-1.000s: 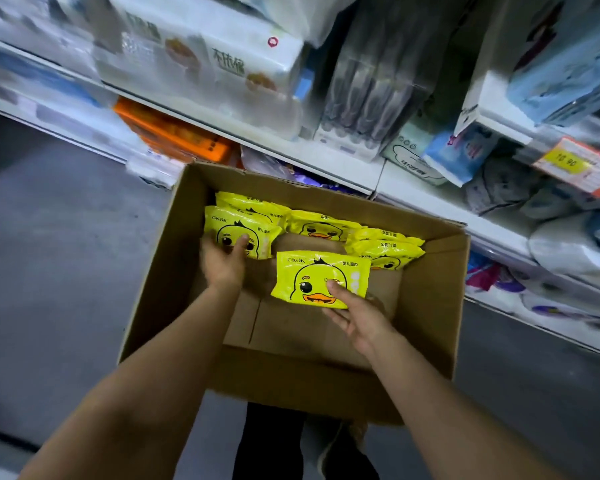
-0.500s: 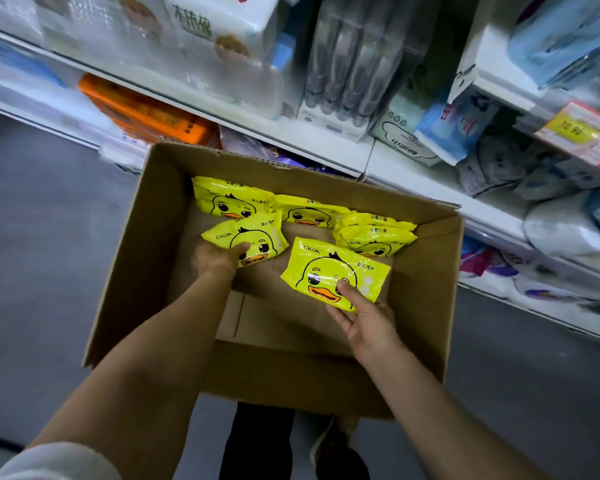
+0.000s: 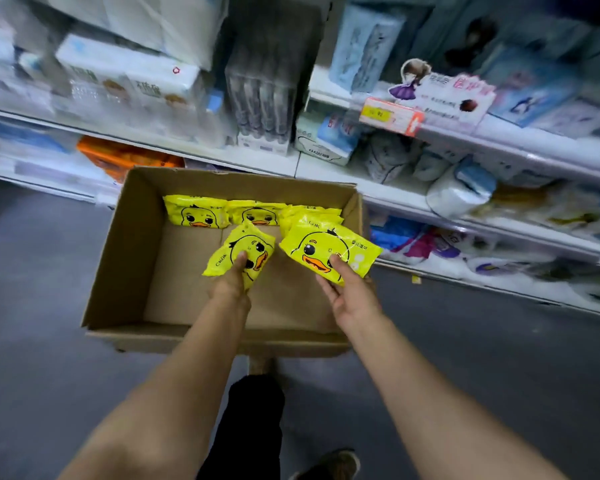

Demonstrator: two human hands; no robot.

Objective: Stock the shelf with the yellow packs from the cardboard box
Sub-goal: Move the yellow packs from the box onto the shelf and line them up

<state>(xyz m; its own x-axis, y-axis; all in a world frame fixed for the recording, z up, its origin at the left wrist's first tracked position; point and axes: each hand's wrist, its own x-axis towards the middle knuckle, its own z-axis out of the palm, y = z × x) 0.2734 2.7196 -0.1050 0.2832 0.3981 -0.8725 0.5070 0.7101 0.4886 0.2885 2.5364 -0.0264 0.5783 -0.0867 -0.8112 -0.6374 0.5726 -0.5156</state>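
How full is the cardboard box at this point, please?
Nearly empty: the cardboard box shows mostly bare floor, with a few yellow packs left along its far wall. Their exact count is unclear.

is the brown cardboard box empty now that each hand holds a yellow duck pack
No, more yellow duck packs lie along the far wall of the brown cardboard box, beyond those gripped by the left hand and right hand.

Shop aisle: stocked shelves [image 3: 201, 152] (price tag [image 3: 390, 116] on edge)

The cardboard box [image 3: 125, 258] is being left open on top; the far shelf [image 3: 388, 199] is being crowded by stacked goods [image 3: 459, 190].
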